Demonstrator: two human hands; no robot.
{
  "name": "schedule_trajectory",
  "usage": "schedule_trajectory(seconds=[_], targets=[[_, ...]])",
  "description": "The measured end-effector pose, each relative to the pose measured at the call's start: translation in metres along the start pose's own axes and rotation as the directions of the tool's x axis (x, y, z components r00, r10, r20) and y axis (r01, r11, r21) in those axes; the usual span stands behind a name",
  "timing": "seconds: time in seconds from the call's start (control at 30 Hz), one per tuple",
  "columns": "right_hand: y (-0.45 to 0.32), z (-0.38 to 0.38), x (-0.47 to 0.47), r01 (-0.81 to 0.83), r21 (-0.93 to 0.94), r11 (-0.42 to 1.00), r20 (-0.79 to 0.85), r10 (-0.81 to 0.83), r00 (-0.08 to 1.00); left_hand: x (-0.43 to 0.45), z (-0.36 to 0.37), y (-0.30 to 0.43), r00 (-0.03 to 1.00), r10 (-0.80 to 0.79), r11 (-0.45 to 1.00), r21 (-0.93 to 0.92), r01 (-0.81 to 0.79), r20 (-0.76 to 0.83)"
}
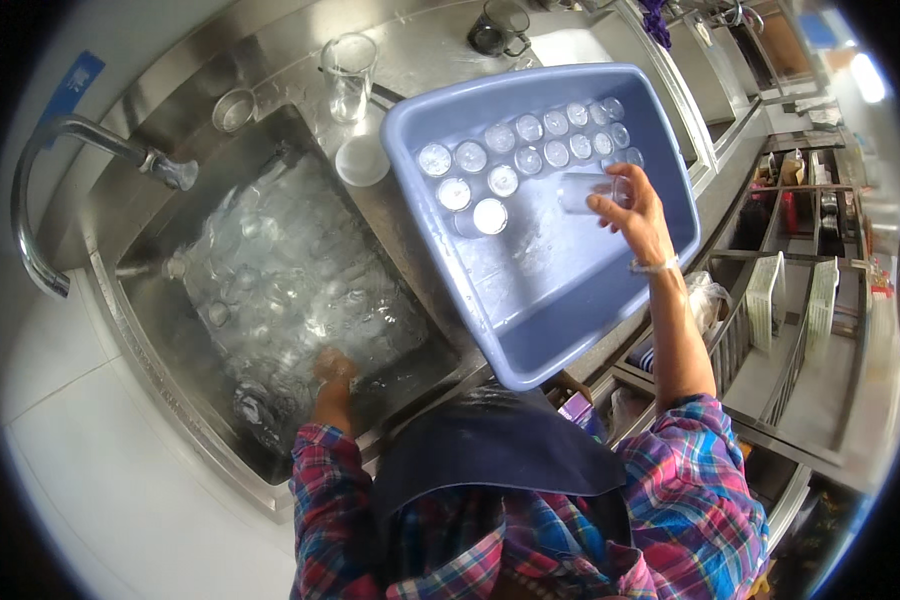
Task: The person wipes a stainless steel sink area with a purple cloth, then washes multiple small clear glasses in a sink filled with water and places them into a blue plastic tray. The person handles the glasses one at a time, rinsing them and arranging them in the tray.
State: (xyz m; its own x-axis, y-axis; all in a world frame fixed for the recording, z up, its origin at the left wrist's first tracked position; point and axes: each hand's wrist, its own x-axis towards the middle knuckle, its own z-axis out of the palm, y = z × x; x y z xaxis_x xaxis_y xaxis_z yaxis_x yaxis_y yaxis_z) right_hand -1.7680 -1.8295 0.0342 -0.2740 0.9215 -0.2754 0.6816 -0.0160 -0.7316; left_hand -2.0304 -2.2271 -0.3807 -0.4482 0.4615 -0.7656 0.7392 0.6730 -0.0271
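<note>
My right hand (634, 206) grips a clear drinking glass (581, 193), tilted on its side above the floor of a blue plastic tub (510, 371). Along the tub's far side, several clear glasses (501, 137) stand in rows, their round ends facing up. My left hand (335, 367) is under water in a steel sink (439, 352); ripples blur its fingers, so whether it holds anything is unclear. More glasses (251, 277) lie submerged in the sink, hard to make out through the moving water.
A chrome faucet (105, 139) arches over the sink's left side. Behind it stand a small metal bowl (235, 111), a tall clear pitcher (349, 75), a white round container (362, 160) and a dark glass mug (499, 30). Steel shelving with white plastic baskets (765, 300) is at the right.
</note>
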Motion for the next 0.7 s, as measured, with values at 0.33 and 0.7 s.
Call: schedule_trajectory(seconds=[0.33, 0.7], targets=[[0.154, -0.014, 0.123, -0.122, -0.511, 0.851, -0.323, -0.059, 0.945, -0.024, -0.051, -0.016, 0.983, 0.122, 0.969, -0.229, -0.089, 0.137], [-0.022, 0.072, -0.027, 0.468, -0.05, 0.882, -0.021, -0.469, 0.883, -0.138, -0.155, -0.002, 0.932, 0.134, -0.211, -0.929, -0.306, -0.337]])
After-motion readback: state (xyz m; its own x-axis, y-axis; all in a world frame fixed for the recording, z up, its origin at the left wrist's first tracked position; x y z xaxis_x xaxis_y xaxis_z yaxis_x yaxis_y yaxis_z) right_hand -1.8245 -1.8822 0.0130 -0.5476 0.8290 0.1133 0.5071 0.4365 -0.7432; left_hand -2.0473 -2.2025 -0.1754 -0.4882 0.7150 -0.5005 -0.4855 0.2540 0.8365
